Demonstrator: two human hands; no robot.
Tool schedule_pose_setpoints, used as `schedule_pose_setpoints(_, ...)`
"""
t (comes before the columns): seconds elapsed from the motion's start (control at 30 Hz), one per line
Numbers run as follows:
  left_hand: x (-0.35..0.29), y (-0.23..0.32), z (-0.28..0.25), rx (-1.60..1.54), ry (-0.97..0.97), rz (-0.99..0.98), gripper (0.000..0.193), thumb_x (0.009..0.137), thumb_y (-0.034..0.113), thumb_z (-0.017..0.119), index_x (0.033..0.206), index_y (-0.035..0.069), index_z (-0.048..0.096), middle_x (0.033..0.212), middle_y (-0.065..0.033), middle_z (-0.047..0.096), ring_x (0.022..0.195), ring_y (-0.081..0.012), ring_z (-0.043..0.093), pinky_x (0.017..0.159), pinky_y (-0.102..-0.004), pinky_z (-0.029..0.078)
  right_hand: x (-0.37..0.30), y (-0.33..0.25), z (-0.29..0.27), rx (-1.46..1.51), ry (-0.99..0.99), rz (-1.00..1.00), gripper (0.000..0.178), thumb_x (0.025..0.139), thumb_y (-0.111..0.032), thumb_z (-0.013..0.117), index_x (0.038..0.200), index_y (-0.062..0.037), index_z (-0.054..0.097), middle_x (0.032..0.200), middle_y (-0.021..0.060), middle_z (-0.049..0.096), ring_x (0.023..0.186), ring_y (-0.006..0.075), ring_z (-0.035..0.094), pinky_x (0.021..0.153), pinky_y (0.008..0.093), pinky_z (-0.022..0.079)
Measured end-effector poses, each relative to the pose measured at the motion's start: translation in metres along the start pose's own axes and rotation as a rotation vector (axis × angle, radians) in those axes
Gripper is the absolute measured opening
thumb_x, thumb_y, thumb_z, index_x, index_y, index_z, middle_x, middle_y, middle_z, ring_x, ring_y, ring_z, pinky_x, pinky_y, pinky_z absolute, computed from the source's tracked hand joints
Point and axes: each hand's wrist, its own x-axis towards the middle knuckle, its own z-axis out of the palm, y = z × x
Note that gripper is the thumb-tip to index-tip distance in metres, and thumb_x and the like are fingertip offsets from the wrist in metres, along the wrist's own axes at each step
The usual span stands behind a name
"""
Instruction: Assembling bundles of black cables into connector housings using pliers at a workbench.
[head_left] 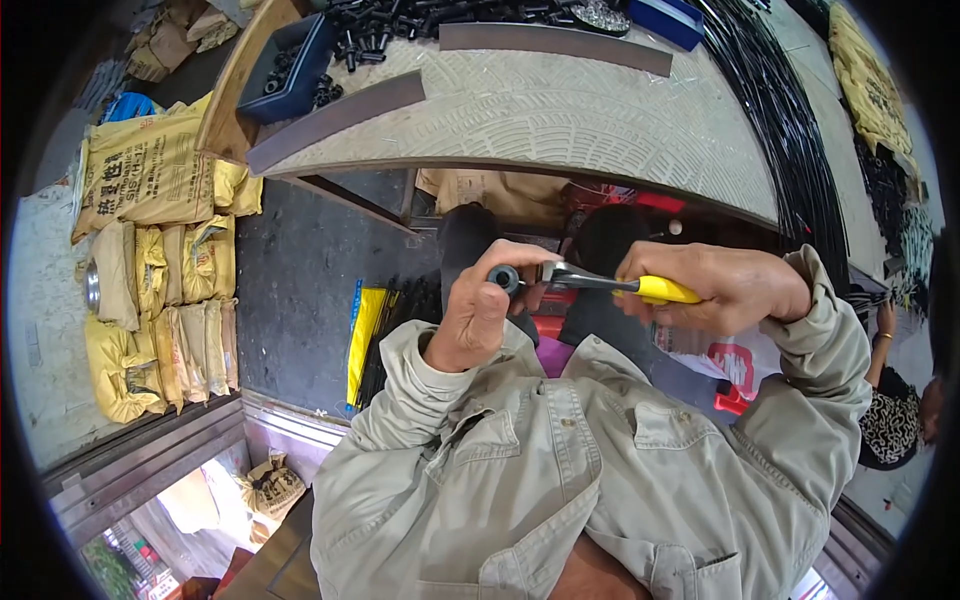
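Above my lap, my left hand (478,310) is closed around a small black round fitting (504,279) with a hole in its end. My right hand (715,285) grips a yellow-handled metal hand tool (585,279), fist wrapped over the yellow grip. The tool's head reaches to the fingers of my left hand, beside the fitting. Whether its jaws grip the fitting is hidden by those fingers. Ahead of both hands stands the workbench (600,125) with a pale patterned top.
Black fittings (400,20) lie heaped along the bench's far side, by a blue bin (290,70). Flat metal strips (340,120) rest on the top. Long black rods (770,110) lie at right. Yellow sacks (150,165) are stacked at left. Another person (893,415) is at far right.
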Motion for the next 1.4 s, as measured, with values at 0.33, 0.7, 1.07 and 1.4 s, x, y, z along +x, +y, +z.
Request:
schedule_pose_setpoints(0.33, 0.006, 0.000, 0.012, 0.050, -0.059, 0.016, 0.057, 0.091, 0.051, 0.032, 0.108, -0.001, 0.048, 0.080, -0.0048, 0.051, 0.063, -0.0075, 0.044, 0.057, -0.0224, 0.037, -0.002, -0.006, -0.014, -0.028, -0.129, 0.141, 0.022, 0.074, 0.001, 0.055, 0.095, 0.0013, 0.047, 0.089, 0.0131, 0.048, 0.082, 0.0276, 0.052, 0.072, 0.0347, 0.041)
schedule_pose_setpoints(0.7, -0.036, 0.090, -0.089, 0.144, 1.091, 0.556, 0.048, 0.087, 0.057, 0.039, 0.087, 0.010, 0.050, 0.061, 0.0039, 0.037, 0.043, -0.0058, 0.027, 0.039, -0.0210, 0.021, -0.005, 0.074, -0.032, -0.870, 0.663, 0.348, 0.031, 0.077, -0.012, 0.062, 0.102, -0.0037, 0.047, 0.106, 0.0156, 0.048, 0.087, 0.0366, 0.054, 0.068, 0.0390, 0.044)
schedule_pose_setpoints(1.07, -0.061, -0.014, -0.129, 1.075, 0.635, 0.098, 0.039, 0.089, 0.013, 0.045, 0.124, -0.006, 0.041, 0.114, -0.0112, 0.052, 0.064, -0.0082, 0.044, 0.051, -0.0223, 0.039, -0.053, 0.142, -0.071, -1.015, 0.969, 0.531, 0.034, 0.077, -0.020, 0.063, 0.106, -0.0056, 0.051, 0.110, 0.0103, 0.050, 0.101, 0.0286, 0.049, 0.084, 0.0353, 0.040)
schedule_pose_setpoints(1.4, -0.087, -0.217, -0.134, 1.154, 0.255, -0.633, 0.078, 0.080, 0.024, 0.058, 0.142, 0.013, 0.013, 0.124, -0.0298, 0.041, 0.115, -0.0432, 0.039, 0.093, -0.0530, 0.028, -0.106, 0.177, -0.082, -1.111, 1.064, 1.172, 0.030, 0.076, -0.026, 0.063, 0.093, -0.0054, 0.050, 0.090, 0.0127, 0.053, 0.090, 0.0279, 0.053, 0.073, 0.0375, 0.046)
